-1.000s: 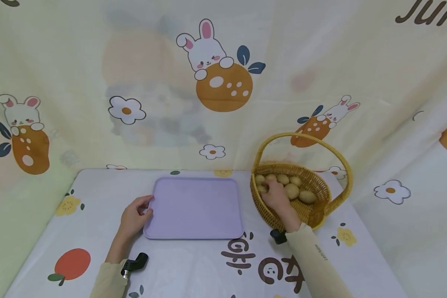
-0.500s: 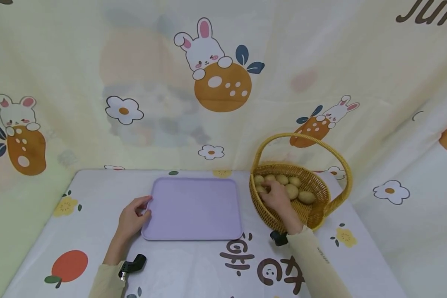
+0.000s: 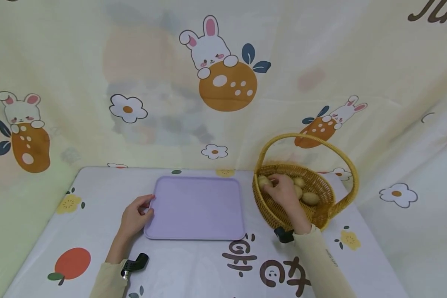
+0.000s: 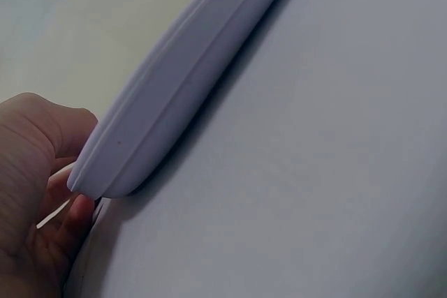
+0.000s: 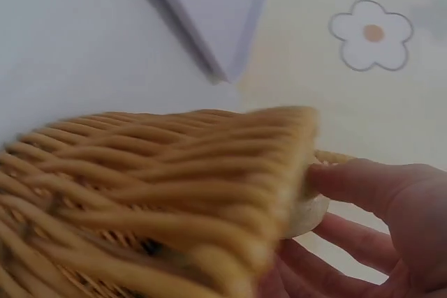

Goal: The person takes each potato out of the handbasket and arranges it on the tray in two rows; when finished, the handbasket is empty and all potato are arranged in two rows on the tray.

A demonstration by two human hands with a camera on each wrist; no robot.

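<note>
In the head view my right hand (image 3: 284,192) reaches into a yellow wicker basket (image 3: 260,207). Its thumb and fingers hold a light brown potato (image 3: 263,182) near the basket's left wall. The right wrist view shows the thumb and fingers round a pale potato (image 5: 307,215), partly hidden by the basket rim. Several more potatoes lie in the basket, such as one potato (image 3: 311,198) to the right of the hand. At the left edge of a flat lilac tray (image 3: 197,209), my left hand (image 3: 134,215) holds the rim with thumb and fingertips, fingers bent.
The basket's tall arched handle (image 3: 305,135) rises over the right hand. Tray and basket stand side by side on a table with a white printed cloth (image 3: 186,265). A printed curtain (image 3: 164,82) hangs behind the table.
In the basket, my right hand has shifted slightly back and right, now covering potatoes that showed before. The left hand stays at the tray's edge. The head view has shifted a little.
</note>
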